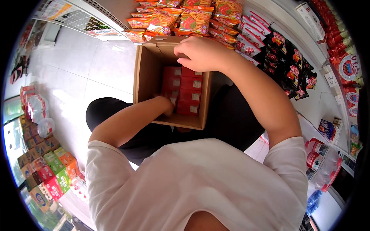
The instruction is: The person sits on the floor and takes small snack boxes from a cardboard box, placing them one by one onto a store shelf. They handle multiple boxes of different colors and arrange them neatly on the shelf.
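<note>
An open cardboard box (144, 77) stands tilted between my bent legs. Inside it, red small boxes (190, 95) with pale labels are stacked in two columns toward its right side. My left hand (166, 104) reaches in over the near left edge, beside the left column; its fingers are blurred and partly hidden, so any hold there is unclear. At the far right corner, my right hand (198, 54) lies over the box's rim. Its thumb and fingers are bent but apart, with nothing visible between them.
Orange snack bags (194, 20) fill a shelf just beyond the box, with black snack packets (285, 56) to their right. A white wire rack (84, 17) stands at far left. Stacked colourful cartons (54, 169) and bottle packs (322, 163) sit on either side.
</note>
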`<state>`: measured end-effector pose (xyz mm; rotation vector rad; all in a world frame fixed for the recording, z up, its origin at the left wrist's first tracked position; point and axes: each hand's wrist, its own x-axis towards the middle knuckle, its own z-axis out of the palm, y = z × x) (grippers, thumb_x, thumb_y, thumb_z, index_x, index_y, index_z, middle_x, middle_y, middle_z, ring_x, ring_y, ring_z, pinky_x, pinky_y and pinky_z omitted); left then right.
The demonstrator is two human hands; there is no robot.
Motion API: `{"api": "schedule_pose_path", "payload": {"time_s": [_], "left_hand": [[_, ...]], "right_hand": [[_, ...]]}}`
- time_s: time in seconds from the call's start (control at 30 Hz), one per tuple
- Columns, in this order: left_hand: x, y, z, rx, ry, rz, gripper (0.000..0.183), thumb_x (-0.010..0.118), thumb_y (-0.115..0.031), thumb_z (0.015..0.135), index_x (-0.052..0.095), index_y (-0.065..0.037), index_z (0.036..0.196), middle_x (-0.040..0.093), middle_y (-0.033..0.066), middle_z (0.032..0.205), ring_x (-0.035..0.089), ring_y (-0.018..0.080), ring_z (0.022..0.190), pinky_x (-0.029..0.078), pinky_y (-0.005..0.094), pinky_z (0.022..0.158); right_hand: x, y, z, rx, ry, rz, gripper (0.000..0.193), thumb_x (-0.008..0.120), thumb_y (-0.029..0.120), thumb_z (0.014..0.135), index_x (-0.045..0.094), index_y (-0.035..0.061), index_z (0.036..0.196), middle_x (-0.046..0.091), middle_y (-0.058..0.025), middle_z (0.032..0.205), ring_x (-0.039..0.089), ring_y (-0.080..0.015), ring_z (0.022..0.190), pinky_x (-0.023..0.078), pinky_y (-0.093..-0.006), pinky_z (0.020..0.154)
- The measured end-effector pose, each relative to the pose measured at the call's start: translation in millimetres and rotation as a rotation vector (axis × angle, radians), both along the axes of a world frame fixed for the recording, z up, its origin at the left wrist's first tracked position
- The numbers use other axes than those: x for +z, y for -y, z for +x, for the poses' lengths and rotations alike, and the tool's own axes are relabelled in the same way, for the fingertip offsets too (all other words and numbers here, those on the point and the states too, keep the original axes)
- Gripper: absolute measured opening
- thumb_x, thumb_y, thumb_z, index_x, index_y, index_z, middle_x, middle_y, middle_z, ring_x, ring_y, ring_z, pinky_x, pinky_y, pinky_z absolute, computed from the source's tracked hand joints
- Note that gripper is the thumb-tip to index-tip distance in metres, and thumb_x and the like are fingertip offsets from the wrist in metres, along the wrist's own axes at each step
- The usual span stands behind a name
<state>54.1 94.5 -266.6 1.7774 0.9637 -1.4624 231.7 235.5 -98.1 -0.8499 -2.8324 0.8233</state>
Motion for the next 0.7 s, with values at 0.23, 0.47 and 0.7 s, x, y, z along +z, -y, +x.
{"api": "schedule_pose_path", "payload": {"time_s": [0.23,0.47,0.7], "left_hand": [[-22,-10,-19,0.196,0.244,0.389,0.06,0.071,-0.034,0.089,0.058,-0.01,0.144,0.052,0.0147,0.151,0.052,0.0335,0.139,0.04,0.0629,0.107],[0,-23,-1,0.073,0.18,0.511,0.05,0.077,-0.031,0.086,0.065,-0.01,0.13,0.065,0.0126,0.132,0.067,0.0289,0.12,0.05,0.0528,0.095],[155,-51,-22,0.249,0.415,0.688,0.062,0.084,-0.028,0.077,0.061,-0.009,0.132,0.067,0.0148,0.124,0.068,0.03,0.115,0.055,0.0439,0.094]], "right_hand": [[-16,2,3,-0.013,0.054,0.017,0.02,0.067,0.02,0.092,0.068,0.0023,0.101,0.07,-0.0178,0.103,0.069,-0.0362,0.099,0.056,-0.047,0.083],[-4,2,6,-0.031,0.112,0.015,0.026,0.067,0.02,0.094,0.068,0.0012,0.112,0.071,-0.0185,0.111,0.067,-0.0364,0.107,0.055,-0.0458,0.091],[9,10,1,0.044,0.116,-0.088,0.064,0.074,0.032,0.089,0.052,0.0077,0.144,0.064,-0.0202,0.134,0.061,-0.0372,0.123,0.052,-0.0448,0.1]]}}
